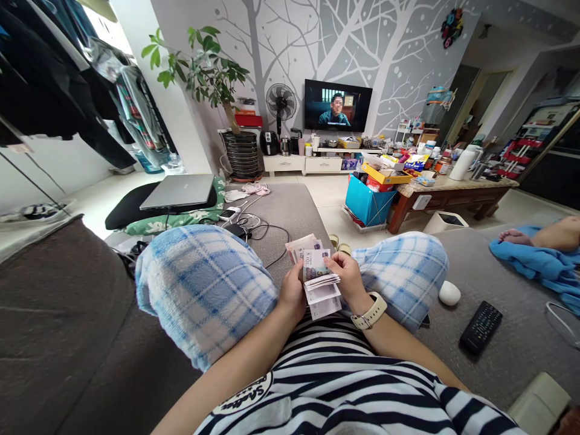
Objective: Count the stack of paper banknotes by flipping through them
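Observation:
A fanned bundle of banknotes (316,264) is between my two hands, above my lap. My left hand (292,290) is closed around the bundle's left side, its thumb lying along the notes. At the upper right edge, my right hand (348,273) pinches the notes between thumb and fingers. Pinkish notes stick out at the top, purplish ones lie in front, and several notes bend down below my fingers. A pale watch (372,310) is on my right wrist. The notes' undersides and some of my fingertips are hidden.
Beside my right knee, a white mouse-like object (449,293) and a black remote control (481,327) lie on the grey sofa (457,260). A laptop (179,191) and tangled cables (254,226) are ahead left. Another person's foot (516,237) rests at right, near a cluttered table (448,188).

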A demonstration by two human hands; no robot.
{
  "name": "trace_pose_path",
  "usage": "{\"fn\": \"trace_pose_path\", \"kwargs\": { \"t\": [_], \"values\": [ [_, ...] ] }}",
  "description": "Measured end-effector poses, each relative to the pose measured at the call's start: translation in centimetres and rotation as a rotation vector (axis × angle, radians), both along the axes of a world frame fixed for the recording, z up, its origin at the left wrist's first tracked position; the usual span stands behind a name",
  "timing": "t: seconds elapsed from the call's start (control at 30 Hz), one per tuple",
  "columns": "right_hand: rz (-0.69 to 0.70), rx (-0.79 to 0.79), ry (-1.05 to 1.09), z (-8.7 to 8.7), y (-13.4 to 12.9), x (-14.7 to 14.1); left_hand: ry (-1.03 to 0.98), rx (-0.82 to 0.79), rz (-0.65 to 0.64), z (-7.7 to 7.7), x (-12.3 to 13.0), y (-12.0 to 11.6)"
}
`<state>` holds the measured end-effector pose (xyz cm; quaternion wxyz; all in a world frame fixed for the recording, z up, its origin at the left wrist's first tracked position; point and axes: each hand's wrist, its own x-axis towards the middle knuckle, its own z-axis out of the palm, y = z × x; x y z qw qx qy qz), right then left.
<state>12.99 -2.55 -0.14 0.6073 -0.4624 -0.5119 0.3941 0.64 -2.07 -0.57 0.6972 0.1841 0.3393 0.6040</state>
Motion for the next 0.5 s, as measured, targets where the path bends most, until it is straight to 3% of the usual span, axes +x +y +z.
{"fn": "trace_pose_path", "kwargs": {
  "t": [0.5],
  "values": [
    [0.034, -0.020, -0.039, 0.07, 0.06, -0.03, 0.131, 0.059, 0.011, 0.15, -0.16, -0.27]
  ]
}}
